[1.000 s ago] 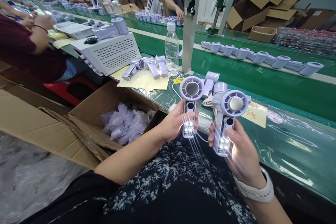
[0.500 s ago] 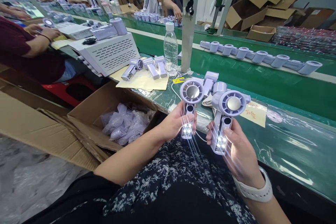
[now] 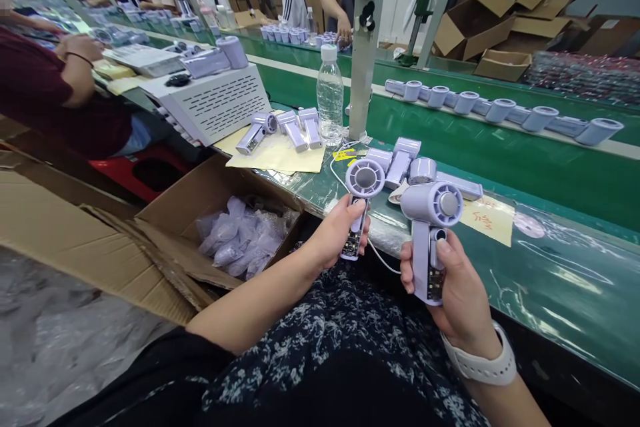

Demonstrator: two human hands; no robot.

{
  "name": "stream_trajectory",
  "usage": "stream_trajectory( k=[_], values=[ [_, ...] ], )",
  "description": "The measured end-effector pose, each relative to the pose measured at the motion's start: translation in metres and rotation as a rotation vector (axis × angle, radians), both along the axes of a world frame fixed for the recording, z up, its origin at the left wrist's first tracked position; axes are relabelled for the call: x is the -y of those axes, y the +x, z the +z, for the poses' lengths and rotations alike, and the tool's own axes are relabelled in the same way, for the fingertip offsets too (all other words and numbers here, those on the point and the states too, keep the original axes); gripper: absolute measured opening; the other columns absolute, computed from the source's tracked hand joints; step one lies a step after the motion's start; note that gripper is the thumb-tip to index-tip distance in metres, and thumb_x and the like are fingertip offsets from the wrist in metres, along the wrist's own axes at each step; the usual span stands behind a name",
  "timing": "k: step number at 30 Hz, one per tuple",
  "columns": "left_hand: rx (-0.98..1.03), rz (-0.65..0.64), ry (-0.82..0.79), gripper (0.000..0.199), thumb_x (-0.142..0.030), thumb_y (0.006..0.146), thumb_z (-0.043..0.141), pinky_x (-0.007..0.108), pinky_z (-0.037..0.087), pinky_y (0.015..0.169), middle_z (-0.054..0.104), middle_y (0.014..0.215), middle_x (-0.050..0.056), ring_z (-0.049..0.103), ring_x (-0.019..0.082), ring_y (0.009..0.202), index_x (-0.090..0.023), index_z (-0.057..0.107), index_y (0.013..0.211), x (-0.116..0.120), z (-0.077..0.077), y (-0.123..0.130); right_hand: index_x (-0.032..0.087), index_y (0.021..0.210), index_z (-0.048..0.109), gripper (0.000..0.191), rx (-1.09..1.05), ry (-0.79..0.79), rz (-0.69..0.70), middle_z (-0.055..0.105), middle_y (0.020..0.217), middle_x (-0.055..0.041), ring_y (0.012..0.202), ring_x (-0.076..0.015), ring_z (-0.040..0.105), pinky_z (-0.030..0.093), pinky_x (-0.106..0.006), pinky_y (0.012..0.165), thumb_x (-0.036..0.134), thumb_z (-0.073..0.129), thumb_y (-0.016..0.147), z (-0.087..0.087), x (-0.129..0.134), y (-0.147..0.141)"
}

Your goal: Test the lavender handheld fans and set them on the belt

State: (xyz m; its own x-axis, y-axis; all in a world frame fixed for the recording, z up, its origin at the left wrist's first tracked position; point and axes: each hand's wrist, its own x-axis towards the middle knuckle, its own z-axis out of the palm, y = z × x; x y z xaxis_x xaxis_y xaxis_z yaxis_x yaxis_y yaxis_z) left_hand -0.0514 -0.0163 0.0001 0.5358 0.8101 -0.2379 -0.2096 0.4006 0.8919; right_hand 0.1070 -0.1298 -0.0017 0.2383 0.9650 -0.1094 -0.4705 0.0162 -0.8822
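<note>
My left hand (image 3: 334,232) is wrapped round the handle of a lavender handheld fan (image 3: 365,178), its thumb on the front of the handle. A second lavender handheld fan (image 3: 431,205) is gripped in my right hand (image 3: 463,287), with the thumb near its round black button. Both fans are upright with the round heads on top, and bare circuit boards show in their lower handles, unlit. Just beyond them, several more fans (image 3: 399,163) lie on the bench. Other fans (image 3: 299,129) rest on yellow paper (image 3: 275,157) to the left.
A water bottle (image 3: 330,97) stands by a metal post (image 3: 363,47). At left is a vented metal box (image 3: 215,103); below it, a carton (image 3: 165,203) holds bagged parts. A row of fans (image 3: 500,110) lies along the green conveyor (image 3: 450,130). Co-workers sit left and across.
The bright lights on both fans' handles have gone out. The right fan has turned so more of its side shows. My left thumb has moved up its handle.
</note>
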Motion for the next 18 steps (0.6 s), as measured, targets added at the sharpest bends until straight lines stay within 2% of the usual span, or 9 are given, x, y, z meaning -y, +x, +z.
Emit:
stream_trajectory(
  k=[3, 6, 10, 13, 15, 18],
  values=[
    [0.058, -0.023, -0.007, 0.044, -0.053, 0.083, 0.067, 0.027, 0.056, 0.055, 0.062, 0.079, -0.002, 0.062, 0.013, 0.061, -0.021, 0.047, 0.105, 0.003, 0.003, -0.003, 0.020, 0.107, 0.069, 0.043, -0.086, -0.054, 0.001, 0.077, 0.088, -0.0066, 0.063, -0.0163, 0.070, 0.060, -0.027, 0.056, 0.061, 0.068, 0.092, 0.002, -0.001, 0.002],
    [0.090, -0.147, 0.062, 0.052, -0.041, 0.080, 0.076, 0.032, 0.060, 0.068, 0.068, 0.098, 0.004, 0.072, 0.020, 0.078, -0.019, 0.047, 0.117, 0.011, 0.013, -0.010, 0.020, 0.098, 0.079, 0.040, -0.125, -0.091, -0.060, 0.081, 0.092, -0.0073, 0.079, -0.0201, 0.077, 0.066, -0.029, 0.075, 0.058, 0.077, 0.087, 0.008, 0.002, 0.000],
    [0.155, -0.282, 0.156, 0.054, -0.034, 0.085, 0.078, 0.033, 0.059, 0.079, 0.071, 0.106, 0.007, 0.073, 0.022, 0.093, -0.022, 0.044, 0.125, 0.026, 0.039, -0.023, 0.027, 0.097, 0.083, 0.021, -0.133, 0.037, -0.007, 0.083, 0.098, -0.0035, 0.078, -0.0205, 0.079, 0.067, -0.029, 0.073, 0.046, 0.076, 0.092, 0.023, 0.015, -0.004],
    [0.162, -0.344, 0.145, 0.054, -0.033, 0.088, 0.077, 0.032, 0.058, 0.077, 0.072, 0.104, 0.006, 0.074, 0.022, 0.091, -0.025, 0.042, 0.129, 0.033, 0.055, -0.029, 0.028, 0.106, 0.083, 0.022, -0.088, 0.093, 0.031, 0.083, 0.105, -0.0050, 0.084, -0.0220, 0.081, 0.068, -0.028, 0.074, 0.043, 0.074, 0.093, 0.034, 0.023, -0.004],
    [0.176, -0.335, 0.149, 0.061, -0.032, 0.085, 0.081, 0.031, 0.057, 0.077, 0.072, 0.106, 0.006, 0.074, 0.023, 0.093, -0.026, 0.044, 0.133, 0.033, 0.056, -0.027, 0.029, 0.111, 0.082, 0.022, -0.069, 0.102, 0.015, 0.083, 0.107, -0.0055, 0.088, -0.0226, 0.081, 0.067, -0.028, 0.076, 0.040, 0.075, 0.093, 0.038, 0.025, -0.004],
    [0.239, -0.330, 0.105, 0.067, -0.030, 0.070, 0.093, 0.030, 0.055, 0.081, 0.072, 0.102, 0.006, 0.071, 0.022, 0.094, -0.021, 0.056, 0.125, 0.029, 0.045, -0.018, 0.028, 0.109, 0.082, 0.019, -0.112, 0.102, 0.002, 0.082, 0.108, -0.0056, 0.094, -0.0220, 0.079, 0.066, -0.029, 0.079, 0.034, 0.070, 0.095, 0.040, 0.020, -0.007]
  ],
)
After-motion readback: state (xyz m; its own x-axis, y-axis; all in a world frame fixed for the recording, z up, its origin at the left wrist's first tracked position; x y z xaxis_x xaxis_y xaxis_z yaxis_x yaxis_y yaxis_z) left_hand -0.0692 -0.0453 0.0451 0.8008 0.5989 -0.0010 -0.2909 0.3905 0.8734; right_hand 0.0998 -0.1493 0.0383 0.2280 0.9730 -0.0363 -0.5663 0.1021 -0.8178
